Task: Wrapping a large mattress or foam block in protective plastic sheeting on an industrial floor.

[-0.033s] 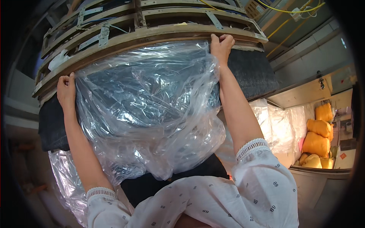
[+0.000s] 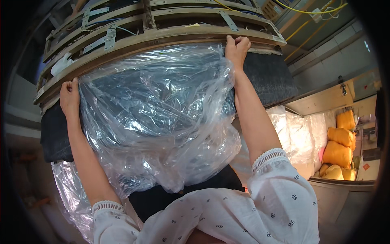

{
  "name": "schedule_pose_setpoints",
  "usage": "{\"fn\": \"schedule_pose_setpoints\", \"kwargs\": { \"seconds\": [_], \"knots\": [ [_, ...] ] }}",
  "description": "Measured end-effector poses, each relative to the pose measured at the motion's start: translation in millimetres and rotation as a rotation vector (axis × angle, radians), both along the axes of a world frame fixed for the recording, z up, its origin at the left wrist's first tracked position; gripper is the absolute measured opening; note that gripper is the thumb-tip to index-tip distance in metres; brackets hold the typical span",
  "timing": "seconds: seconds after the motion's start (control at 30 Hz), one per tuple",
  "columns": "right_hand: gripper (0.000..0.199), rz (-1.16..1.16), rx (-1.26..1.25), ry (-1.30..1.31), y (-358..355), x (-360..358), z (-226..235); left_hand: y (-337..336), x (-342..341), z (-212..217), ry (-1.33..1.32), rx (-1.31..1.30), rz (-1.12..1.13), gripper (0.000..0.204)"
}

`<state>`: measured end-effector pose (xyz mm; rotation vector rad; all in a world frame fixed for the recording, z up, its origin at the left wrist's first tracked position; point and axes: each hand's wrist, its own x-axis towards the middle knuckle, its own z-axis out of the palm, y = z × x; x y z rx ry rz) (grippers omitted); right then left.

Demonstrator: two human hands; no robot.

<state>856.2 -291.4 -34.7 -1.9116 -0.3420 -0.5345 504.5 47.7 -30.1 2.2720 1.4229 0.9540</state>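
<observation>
A wide clear plastic sheet or bag hangs crumpled over a dark padded surface, its lower folds bunched near my waist. My left hand is closed in a pinch at its upper left corner, against the wooden bar. At the upper right corner, my right hand pinches the plastic close beneath the same bar. Between the two hands the upper edge is stretched along the bar. Dark covering shows on either side of the plastic.
Beyond the bar stands a slatted wooden frame with metal brackets and thin cables. Yellow cords hang at the upper right. Yellow-orange bundles are stacked on the right, beside brightly lit plastic sheeting. More shiny film hangs lower left.
My left hand has shifted very slightly to the left with the plastic corner. The right hand stays in place.
</observation>
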Motion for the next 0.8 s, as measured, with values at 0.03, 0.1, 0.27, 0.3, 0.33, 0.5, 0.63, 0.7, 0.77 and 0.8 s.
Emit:
{"fn": "schedule_pose_setpoints", "kwargs": {
  "seconds": [0.03,0.1,0.27,0.3,0.33,0.5,0.63,0.7,0.77,0.8],
  "knots": [
    [0.035,-0.005,-0.003,-0.001,-1.2,1.0,-0.2,-0.9,-1.5,2.6,-0.02,0.017,-0.013,0.043],
    [0.034,-0.006,0.055,0.01,-2.4,3.6,-0.1,-2.8,1.2,7.4,0.014,-0.006,-0.016,0.043],
    [0.036,-0.011,-0.374,0.035,-14.4,-19.7,5.7,0.8,-12.3,-3.2,0.001,0.089,-0.056,0.036],
    [0.037,0.062,-0.585,0.031,-29.8,-27.0,8.2,-3.5,-11.4,-2.4,-0.148,0.153,-0.157,0.034],
    [0.032,0.135,-0.519,-0.061,-41.8,-28.7,5.4,-7.5,-18.8,2.4,-0.233,0.193,-0.137,0.03],
    [0.015,0.51,-0.185,-0.027,-80.8,-75.2,36.3,-19.7,-59.3,1.2,-0.122,0.199,-0.145,0.029],
    [0.011,0.823,0.244,0.464,-107.7,-108.8,55.2,-24.8,-69.1,0.5,-0.109,0.085,-0.176,0.027],
    [0.013,0.911,0.432,0.521,-119.7,-122.4,61.6,-27.4,-68.1,4.4,-0.065,0.094,-0.1,0.025],
    [0.015,0.909,0.465,0.53,-133.4,-136.9,66.1,-45.6,-60.8,5.7,0.028,0.455,-0.018,0.024],
    [0.018,0.899,0.494,0.535,-138.7,-141.9,67.2,-64.5,-49.0,9.8,0.116,0.811,0.059,0.024]
  ]
}}
